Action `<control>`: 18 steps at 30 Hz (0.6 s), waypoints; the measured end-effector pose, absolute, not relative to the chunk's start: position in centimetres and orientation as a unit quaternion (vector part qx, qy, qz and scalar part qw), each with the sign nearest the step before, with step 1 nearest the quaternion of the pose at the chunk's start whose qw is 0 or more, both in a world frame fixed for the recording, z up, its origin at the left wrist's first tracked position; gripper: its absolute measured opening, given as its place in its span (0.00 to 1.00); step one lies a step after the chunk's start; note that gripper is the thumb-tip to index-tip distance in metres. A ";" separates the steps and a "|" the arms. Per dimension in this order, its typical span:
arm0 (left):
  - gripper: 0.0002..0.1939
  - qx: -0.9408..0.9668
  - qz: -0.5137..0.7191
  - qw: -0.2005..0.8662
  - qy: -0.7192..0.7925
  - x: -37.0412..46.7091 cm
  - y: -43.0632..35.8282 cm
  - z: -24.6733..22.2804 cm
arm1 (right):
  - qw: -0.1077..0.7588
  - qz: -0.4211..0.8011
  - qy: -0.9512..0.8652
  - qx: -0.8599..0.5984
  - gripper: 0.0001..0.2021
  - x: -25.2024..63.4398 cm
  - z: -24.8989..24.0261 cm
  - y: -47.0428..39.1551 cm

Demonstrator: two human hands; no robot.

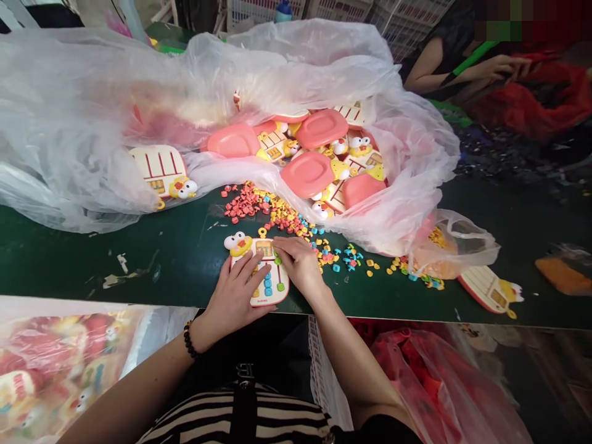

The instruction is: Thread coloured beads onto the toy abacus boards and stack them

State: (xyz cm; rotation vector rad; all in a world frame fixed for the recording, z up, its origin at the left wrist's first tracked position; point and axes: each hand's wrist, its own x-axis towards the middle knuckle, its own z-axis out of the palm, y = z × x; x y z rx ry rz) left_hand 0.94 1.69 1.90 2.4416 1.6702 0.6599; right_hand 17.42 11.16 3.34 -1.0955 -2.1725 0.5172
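A cream toy board (261,296) with a red rim and a big-eyed yellow duck head lies at the table's front edge, with blue, yellow and green pieces in its slots. Spread over its left side, my left hand (232,291) holds the board down. My right hand (300,264) is at the board's upper right, fingertips pinched at a green piece (277,257) by the right slot. Loose red pieces (243,205) and yellow pieces (282,213) are heaped just behind the board, with blue pieces (353,256) farther right.
Clear plastic bags (198,61) full of similar toys stretch along the back of the green table (176,265). Another toy board (483,287) lies at the right near a small bag (467,237). Another person's hand (504,66) shows at the upper right.
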 end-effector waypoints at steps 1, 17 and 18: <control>0.32 0.805 0.218 0.056 0.550 0.9 1.7 1.9 | 0.312 0.193 -0.833 -0.415 0.11 17.5 3.3 11.0; 0.31 0.808 0.215 0.056 0.546 0.9 1.6 1.9 | 0.287 0.121 -0.789 -0.530 0.08 23.0 2.9 7.7; 0.31 0.809 0.214 0.057 0.545 0.9 1.6 1.9 | 0.315 0.152 -0.768 -0.536 0.08 22.8 3.0 7.5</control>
